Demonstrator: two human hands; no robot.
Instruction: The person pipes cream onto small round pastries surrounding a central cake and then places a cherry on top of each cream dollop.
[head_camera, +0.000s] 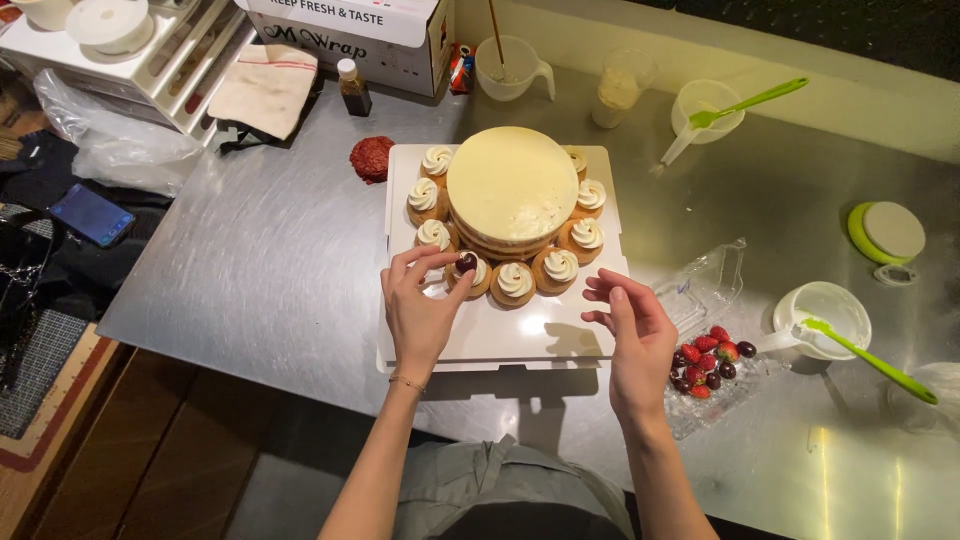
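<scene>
Here a steel table (270, 260) carries a white board (500, 335) near its front edge, with a round cream cake (511, 185) ringed by small frosted cakes (514, 282). The left hand (418, 305) pinches a dark cherry (466, 263) over the front-left cakes; the right hand (632, 335) hovers at the board's right front corner, fingers loosely curled, empty

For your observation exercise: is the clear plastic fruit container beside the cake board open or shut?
Open. The clear plastic fruit container has its lid swung back flat on the steel table, and the strawberries and dark berries inside lie uncovered.
</scene>
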